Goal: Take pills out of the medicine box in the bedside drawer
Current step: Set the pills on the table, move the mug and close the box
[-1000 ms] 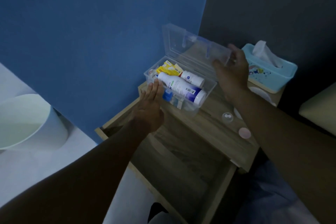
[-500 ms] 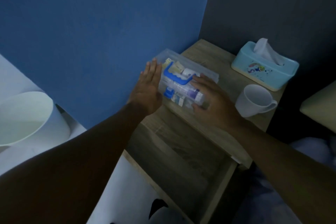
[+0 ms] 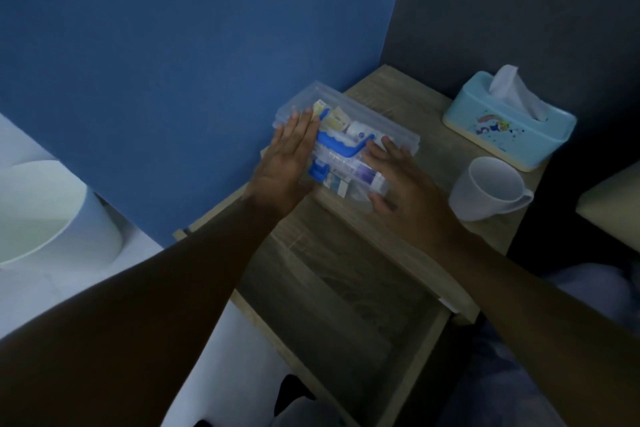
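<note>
The box (image 3: 346, 146) lid, up a second ago, is now shut, and the right hand (image 3: 405, 191) has come down onto it; the left hand (image 3: 287, 163) lies flat on the box's left end, fingers (image 3: 301, 125) together and straight; right fingers spread over the box's near right corner; the box sits on the desk (image 3: 433, 163), behind the open drawer (image 3: 346, 315); a mug (image 3: 488, 189) and tissue box (image 3: 509, 121) stand right of the box.

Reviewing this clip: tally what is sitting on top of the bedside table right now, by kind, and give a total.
Clear medicine box, lid shut, blue handle on top: 1
White mug: 1
Light blue tissue box: 1
Total: 3
The left hand and right hand lie flat on the medicine box; the drawer below stands open.
</note>
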`<state>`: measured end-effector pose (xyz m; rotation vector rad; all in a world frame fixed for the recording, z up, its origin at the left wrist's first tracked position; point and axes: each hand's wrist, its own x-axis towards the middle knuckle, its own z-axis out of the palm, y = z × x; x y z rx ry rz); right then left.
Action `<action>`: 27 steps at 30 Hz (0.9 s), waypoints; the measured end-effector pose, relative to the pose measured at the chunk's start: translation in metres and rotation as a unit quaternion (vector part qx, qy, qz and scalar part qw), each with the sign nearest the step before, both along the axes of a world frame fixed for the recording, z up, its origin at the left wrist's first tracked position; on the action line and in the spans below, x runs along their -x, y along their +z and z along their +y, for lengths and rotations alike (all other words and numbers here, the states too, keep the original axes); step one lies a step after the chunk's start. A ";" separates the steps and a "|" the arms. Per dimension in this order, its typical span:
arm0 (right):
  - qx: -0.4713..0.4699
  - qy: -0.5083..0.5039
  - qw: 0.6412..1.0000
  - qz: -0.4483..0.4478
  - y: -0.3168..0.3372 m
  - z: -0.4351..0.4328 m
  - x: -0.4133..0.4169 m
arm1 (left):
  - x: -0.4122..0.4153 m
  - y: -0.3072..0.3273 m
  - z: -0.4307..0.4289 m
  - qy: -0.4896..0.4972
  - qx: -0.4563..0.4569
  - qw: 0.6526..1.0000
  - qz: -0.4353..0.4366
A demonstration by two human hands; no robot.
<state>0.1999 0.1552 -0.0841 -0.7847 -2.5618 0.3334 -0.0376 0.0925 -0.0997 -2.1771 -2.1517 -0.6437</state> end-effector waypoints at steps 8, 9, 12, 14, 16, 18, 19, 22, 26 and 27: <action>0.000 -0.017 0.999 0.030 -0.008 -0.001 0.004 | 0.006 0.000 -0.004 -0.008 -0.026 0.997 0.066; -0.001 -0.017 0.999 0.035 -0.009 -0.001 0.005 | 0.009 0.003 -0.003 -0.015 -0.029 0.997 0.076; 0.002 -0.020 0.999 0.042 -0.007 -0.003 0.006 | 0.014 0.013 0.000 -0.014 -0.026 0.998 0.062; 0.005 -0.020 0.999 0.047 -0.006 -0.004 0.006 | 0.012 0.017 0.003 0.000 -0.009 0.999 0.037; 0.006 -0.020 0.999 0.051 -0.006 -0.005 0.006 | 0.011 0.021 0.005 0.019 0.005 1.000 0.017; 0.006 -0.020 0.998 0.055 -0.006 -0.006 0.007 | 0.010 0.027 0.006 0.038 0.025 0.999 0.007; 0.008 -0.021 0.998 0.057 -0.005 -0.006 0.007 | 0.009 0.030 0.007 0.041 0.031 0.999 0.010; 0.017 -0.023 0.998 0.060 -0.003 -0.007 0.008 | 0.007 0.034 0.009 0.050 0.041 0.998 0.012; 0.021 -0.029 0.998 0.056 -0.001 -0.010 0.008 | 0.009 0.030 0.008 0.061 0.047 0.997 -0.003; 0.021 -0.030 0.998 0.058 0.000 -0.010 0.008 | 0.009 0.028 0.008 0.059 0.050 0.997 -0.005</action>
